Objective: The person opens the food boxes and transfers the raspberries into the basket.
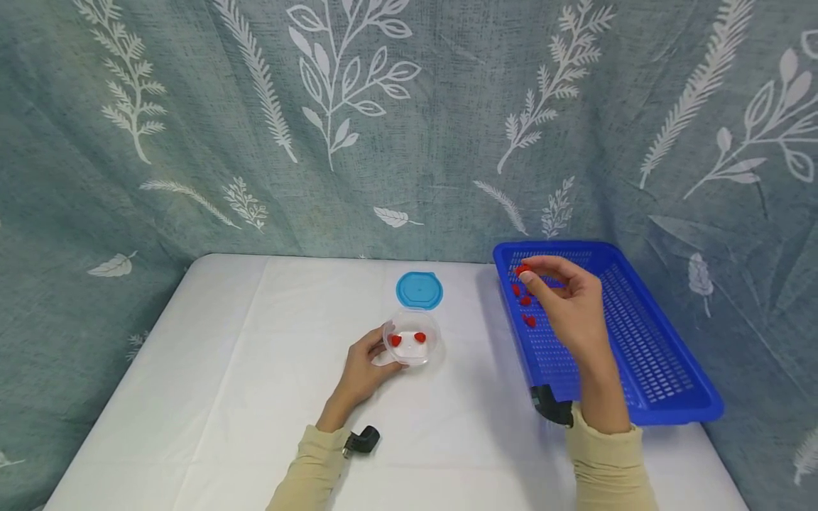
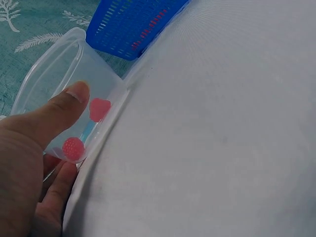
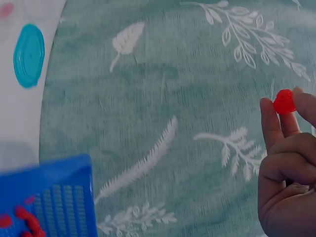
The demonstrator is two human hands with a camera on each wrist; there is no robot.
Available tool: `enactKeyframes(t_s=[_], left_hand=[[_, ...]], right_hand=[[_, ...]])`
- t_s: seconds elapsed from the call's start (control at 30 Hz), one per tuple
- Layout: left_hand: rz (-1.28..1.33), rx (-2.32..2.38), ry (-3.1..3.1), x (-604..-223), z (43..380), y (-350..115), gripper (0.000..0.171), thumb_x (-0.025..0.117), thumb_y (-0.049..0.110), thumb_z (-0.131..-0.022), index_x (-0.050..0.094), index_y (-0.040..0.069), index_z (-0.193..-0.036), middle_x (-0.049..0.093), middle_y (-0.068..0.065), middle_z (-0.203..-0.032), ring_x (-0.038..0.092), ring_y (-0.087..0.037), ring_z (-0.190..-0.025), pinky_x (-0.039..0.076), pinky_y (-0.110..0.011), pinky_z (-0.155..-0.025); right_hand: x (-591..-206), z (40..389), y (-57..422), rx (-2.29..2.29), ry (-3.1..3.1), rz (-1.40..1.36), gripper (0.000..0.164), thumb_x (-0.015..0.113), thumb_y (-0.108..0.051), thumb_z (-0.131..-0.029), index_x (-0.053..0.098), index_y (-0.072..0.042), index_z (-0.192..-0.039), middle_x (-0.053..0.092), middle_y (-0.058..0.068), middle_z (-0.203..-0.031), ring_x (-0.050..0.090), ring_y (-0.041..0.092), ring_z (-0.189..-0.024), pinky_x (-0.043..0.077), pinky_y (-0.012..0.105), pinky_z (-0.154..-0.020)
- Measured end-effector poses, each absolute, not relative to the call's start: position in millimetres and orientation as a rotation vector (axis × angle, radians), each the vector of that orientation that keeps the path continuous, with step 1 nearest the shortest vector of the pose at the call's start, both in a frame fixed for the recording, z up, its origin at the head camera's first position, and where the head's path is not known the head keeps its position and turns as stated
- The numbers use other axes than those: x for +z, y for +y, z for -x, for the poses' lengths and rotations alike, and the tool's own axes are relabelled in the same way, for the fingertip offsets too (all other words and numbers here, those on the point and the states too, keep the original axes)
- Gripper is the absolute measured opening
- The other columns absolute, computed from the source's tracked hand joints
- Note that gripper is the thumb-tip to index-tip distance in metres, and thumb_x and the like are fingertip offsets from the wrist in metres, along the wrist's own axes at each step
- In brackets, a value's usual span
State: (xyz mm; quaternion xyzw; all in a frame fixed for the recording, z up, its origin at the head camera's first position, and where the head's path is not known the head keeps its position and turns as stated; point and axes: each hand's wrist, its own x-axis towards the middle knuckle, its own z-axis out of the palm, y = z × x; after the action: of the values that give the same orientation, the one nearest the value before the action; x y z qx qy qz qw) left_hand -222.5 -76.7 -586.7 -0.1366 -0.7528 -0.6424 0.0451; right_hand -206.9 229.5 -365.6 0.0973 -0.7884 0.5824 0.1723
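Note:
My left hand (image 1: 366,369) grips a clear plastic tub (image 1: 412,360) by its side, with the thumb along the wall in the left wrist view. Two red raspberries lie inside; one raspberry (image 2: 74,148) shows its bumpy surface through the plastic. Above the far left part of the blue basket (image 1: 664,397), my right hand (image 1: 571,301) pinches another raspberry (image 3: 284,101) between thumb and fingertips. Several more raspberries (image 1: 529,321) lie on the basket floor along its left side, below that hand.
A round blue lid (image 1: 419,290) lies on the white-covered table (image 1: 255,397) just behind the tub. The basket stands at the table's right side, with a leaf-patterned green curtain (image 1: 434,142) behind. Small black cameras (image 1: 363,440) are strapped at both wrists.

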Motion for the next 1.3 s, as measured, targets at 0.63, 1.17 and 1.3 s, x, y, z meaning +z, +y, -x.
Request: enactKeyframes(t_s=[0.63, 1.17, 1.3], left_hand=[[0.458, -1.981, -2.274, -552.0, 205.8, -74.6, 0.076, 0.083, -0.010, -0.075, 0.049, -0.012, -0.143, 0.054, -0.029, -0.143, 0.053, -0.044, -0.132, 0.050, -0.044, -0.107], [0.463, -1.985, -2.280, -551.7, 206.3, -75.4, 0.076, 0.083, -0.010, -0.076, 0.048, -0.012, -0.144, 0.054, -0.029, -0.143, 0.053, -0.044, -0.134, 0.049, -0.046, -0.108], [0.456, -1.985, -2.289, -553.2, 206.8, -75.1, 0.077, 0.083, -0.009, -0.076, 0.048, -0.011, -0.144, 0.053, -0.029, -0.144, 0.052, -0.043, -0.134, 0.049, -0.045, -0.108]], right_hand=[[-403.6, 283.6, 325.1, 1.394, -2.507, -0.192, 0.035, 0.067, -0.027, -0.100, 0.071, 0.001, -0.121, 0.071, -0.024, -0.092, 0.065, -0.006, -0.092, 0.045, 0.012, -0.073], [-464.9, 314.4, 365.5, 1.254, -2.976, -0.326, 0.034, 0.082, -0.015, -0.087, 0.074, 0.007, -0.112, 0.076, 0.021, -0.103, 0.069, 0.008, -0.086, 0.054, 0.016, -0.070], [-472.5, 316.3, 368.7, 1.242, -3.065, -0.339, 0.037, 0.082, -0.013, -0.086, 0.072, 0.008, -0.115, 0.075, 0.024, -0.108, 0.070, 0.014, -0.094, 0.051, 0.012, -0.075]])
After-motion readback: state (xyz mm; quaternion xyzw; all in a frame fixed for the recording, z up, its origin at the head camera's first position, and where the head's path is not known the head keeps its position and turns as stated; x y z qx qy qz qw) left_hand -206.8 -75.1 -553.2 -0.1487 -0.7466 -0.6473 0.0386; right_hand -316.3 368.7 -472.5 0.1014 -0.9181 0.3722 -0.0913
